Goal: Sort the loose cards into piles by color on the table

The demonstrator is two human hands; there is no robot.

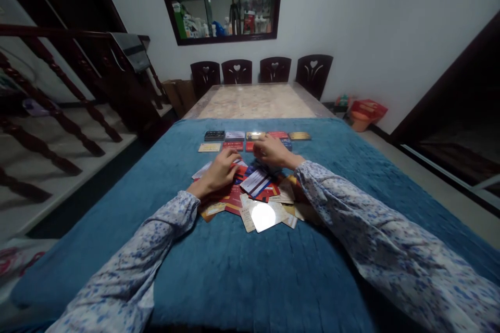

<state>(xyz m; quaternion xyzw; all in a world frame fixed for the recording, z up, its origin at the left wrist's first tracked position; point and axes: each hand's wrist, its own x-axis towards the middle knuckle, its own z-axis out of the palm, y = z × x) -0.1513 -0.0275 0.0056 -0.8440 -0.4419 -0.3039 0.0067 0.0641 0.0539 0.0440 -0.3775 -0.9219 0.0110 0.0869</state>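
A loose, overlapping pile of plastic cards (233, 199) in red, white, blue and gold lies in front of me on the blue cloth. My left hand (222, 170) rests over the pile's left side, its fingers bent and the thumb apart from them. Beyond the pile, two rows of cards in small stacks are laid out, among them a black stack (214, 136), a gold stack (300, 136) and a cream card (209, 148). Over the middle of the near row is my right hand (272, 151), fingers curled down and closed; its fingertips are partly hidden. A white card (265, 216) reflects bright glare.
The blue cloth (156, 250) covers the near part of a marble-topped table (253, 101). Several dark chairs (275, 68) stand at the far end. A wooden railing (74, 99) runs along the left, and an orange bin (360, 120) sits on the floor at right.
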